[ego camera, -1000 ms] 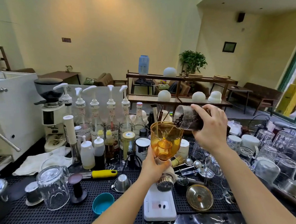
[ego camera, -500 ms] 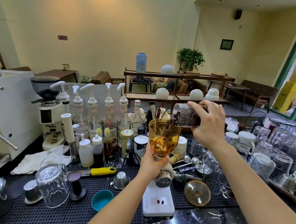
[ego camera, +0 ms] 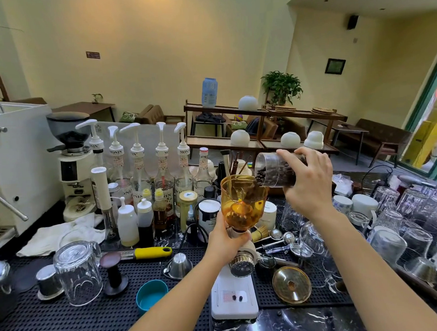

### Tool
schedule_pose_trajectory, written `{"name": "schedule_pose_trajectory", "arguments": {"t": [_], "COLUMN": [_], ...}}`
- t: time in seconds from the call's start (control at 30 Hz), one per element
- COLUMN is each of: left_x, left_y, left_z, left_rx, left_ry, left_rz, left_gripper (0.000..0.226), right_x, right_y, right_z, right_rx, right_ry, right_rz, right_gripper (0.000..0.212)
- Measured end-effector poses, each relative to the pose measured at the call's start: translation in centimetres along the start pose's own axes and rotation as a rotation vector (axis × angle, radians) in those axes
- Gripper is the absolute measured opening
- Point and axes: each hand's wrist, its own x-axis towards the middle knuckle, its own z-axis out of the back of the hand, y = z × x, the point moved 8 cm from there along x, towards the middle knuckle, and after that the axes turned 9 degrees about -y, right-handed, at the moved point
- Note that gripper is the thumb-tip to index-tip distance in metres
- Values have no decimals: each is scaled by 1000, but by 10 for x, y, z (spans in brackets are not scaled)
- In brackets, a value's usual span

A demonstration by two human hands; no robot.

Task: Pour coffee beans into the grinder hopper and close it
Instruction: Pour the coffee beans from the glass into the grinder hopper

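A crowded café counter with a black rubber mat [ego camera: 68, 325] holds syrup bottles, upturned glasses and a small white grinder [ego camera: 234, 292]. The right hand [ego camera: 308, 185] grips a clear jar [ego camera: 274, 171] tipped nearly flat, mouth leftward over the amber hopper [ego camera: 243, 204], dark beans [ego camera: 252, 192] spilling in. The left hand [ego camera: 226, 241] clasps the hopper's neck; its gold lid [ego camera: 291, 285] lies on the mat, just right of the grinder.

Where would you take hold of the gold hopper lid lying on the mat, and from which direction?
Take the gold lid by the small knob at its centre, coming straight down from above. It lies flat on the mat, so its thin rim offers little to pinch.
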Motion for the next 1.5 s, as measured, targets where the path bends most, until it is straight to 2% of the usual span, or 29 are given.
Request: {"name": "schedule_pose_trajectory", "arguments": {"t": [0.87,1.07,1.23,1.5], "left_x": [0,-1,-4,-12], "left_y": [-1,-4,-7,-3], "left_z": [-1,1,1,8], "left_rx": [-6,-3,49,74], "left_ry": [5,-1,36,131], "left_rz": [13,1,-9,-26], "left_gripper": [71,68,73,61], "right_x": [1,-12,-33,-60], "right_y": [0,-30,-47,-44], "right_z": [1,-12,-20,-22], "right_rx": [1,210,396,594], "right_ry": [-6,105,159,128], "right_rz": [-1,-282,-433,-514], "right_gripper": [73,82,91,69]}}
